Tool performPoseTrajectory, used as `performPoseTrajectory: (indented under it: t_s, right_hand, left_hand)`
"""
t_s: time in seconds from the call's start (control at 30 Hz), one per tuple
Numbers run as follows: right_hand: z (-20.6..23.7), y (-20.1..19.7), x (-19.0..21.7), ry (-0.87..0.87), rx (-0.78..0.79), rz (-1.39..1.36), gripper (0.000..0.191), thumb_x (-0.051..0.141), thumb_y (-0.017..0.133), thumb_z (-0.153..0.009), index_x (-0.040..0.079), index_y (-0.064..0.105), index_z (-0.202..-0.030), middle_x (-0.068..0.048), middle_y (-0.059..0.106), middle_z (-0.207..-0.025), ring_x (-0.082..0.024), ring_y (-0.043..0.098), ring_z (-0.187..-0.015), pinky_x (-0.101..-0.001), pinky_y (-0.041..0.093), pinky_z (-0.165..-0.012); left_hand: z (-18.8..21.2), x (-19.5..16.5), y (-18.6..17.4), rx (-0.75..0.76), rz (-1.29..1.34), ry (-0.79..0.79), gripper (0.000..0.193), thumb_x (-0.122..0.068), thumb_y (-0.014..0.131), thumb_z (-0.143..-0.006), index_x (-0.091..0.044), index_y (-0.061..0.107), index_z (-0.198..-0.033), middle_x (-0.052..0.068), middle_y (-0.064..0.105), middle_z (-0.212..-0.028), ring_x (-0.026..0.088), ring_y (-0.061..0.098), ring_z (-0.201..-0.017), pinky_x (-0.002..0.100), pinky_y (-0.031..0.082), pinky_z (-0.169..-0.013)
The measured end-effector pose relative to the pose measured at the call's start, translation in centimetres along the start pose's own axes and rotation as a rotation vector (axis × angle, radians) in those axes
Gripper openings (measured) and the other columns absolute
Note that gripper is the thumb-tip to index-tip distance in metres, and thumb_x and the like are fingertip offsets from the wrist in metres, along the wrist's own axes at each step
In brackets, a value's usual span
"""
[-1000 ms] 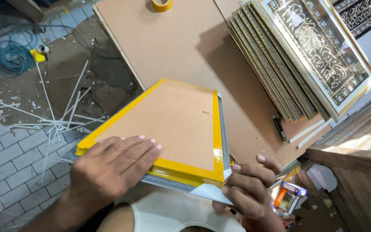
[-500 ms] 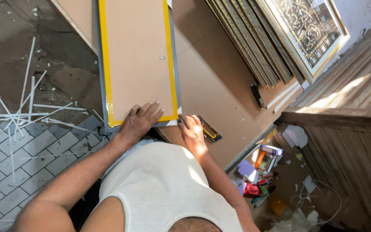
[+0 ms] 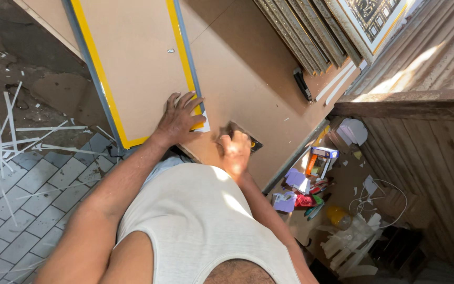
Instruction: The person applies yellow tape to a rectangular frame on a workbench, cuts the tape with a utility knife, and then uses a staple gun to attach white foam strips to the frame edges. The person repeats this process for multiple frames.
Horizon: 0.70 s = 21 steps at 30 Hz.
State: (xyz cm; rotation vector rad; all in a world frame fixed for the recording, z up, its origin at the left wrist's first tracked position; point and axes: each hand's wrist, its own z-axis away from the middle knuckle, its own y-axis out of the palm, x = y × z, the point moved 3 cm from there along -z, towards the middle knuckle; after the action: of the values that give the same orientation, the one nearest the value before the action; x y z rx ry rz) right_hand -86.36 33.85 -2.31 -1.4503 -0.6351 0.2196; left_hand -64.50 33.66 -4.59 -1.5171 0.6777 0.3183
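Pressing flat on the yellow-taped backing board (image 3: 132, 63), the left hand (image 3: 178, 118) rests spread at the board's near corner, its grip released. At about three o'clock from it, the right hand (image 3: 235, 150) is clenched around a small dark tool (image 3: 253, 143) on the brown tabletop (image 3: 248, 79). Tape already lines the visible edges; the corner seems the part in hand. Bare surface lies open toward twelve o'clock, while stacked gilt frames (image 3: 311, 37) crowd the two o'clock side.
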Motion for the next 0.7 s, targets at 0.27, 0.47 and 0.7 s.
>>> performPoseTrajectory:
  t_s: [0.27,0.47,0.7]
  right_hand:
    - [0.7,0.7,-4.3,0.178,0.115,-0.14,0.03,0.029,0.08,-0.08,0.003,0.067,-0.085,-0.019,0.067,-0.082,-0.038,0.066,-0.081,-0.0485,0.054,-0.074]
    - [-2.3,1.6,-1.4,0.343,0.454,-0.279,0.032,0.037,0.063,-0.085,0.006,0.072,-0.092,-0.021,0.072,-0.085,-0.041,0.069,-0.081,-0.0495,0.056,-0.073]
    - [-3.3,1.9,1.2,0.22,0.374,-0.156,0.032,0.037,0.066,-0.087,0.005,0.072,-0.09,-0.02,0.073,-0.085,-0.041,0.07,-0.081,-0.0502,0.056,-0.074]
  left_hand:
    - [-0.4,1.6,0.8,-0.074,0.032,0.043,0.032,-0.039,0.086,-0.067,-0.023,0.078,-0.093,0.009,0.052,-0.15,0.033,0.032,-0.149,0.058,0.018,-0.122]
    - [-0.2,1.4,0.9,-0.083,0.036,0.023,0.03,-0.043,0.086,-0.069,-0.024,0.077,-0.091,0.007,0.053,-0.149,0.031,0.033,-0.149,0.056,0.018,-0.124]
    - [-0.3,1.6,1.4,-0.075,-0.024,0.03,0.028,-0.041,0.085,-0.07,-0.026,0.078,-0.093,0.007,0.053,-0.149,0.031,0.034,-0.149,0.055,0.017,-0.124]
